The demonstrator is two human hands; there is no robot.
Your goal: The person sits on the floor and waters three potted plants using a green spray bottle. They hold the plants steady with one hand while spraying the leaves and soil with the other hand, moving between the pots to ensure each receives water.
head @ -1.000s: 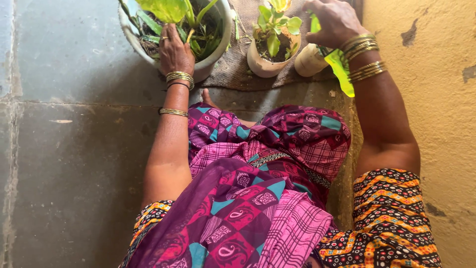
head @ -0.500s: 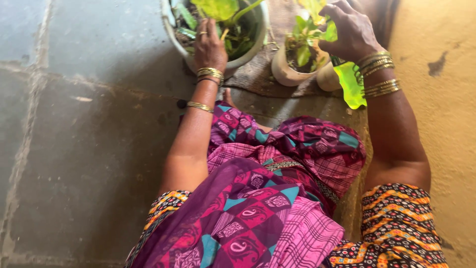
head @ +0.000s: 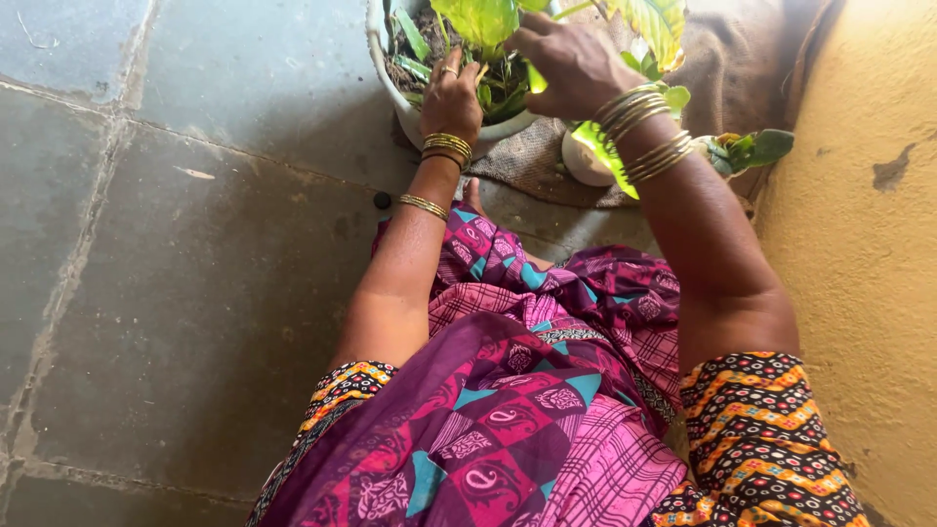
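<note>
Green leaves fill the big white pot (head: pixel 390 83) at the far edge of the stone floor (head: pixel 195 244), where it meets a brown sack mat (head: pixel 732 68). Her left hand (head: pixel 451 98) rests on the pot's near rim, fingers curled down into the soil among the stems. Her right hand (head: pixel 571 63) reaches across from the wall side, fingers bent loosely over the leaves (head: pixel 483 20), though whether it pinches one I cannot tell. A smaller pale pot (head: pixel 583 161) sits just beside, under her right wrist.
</note>
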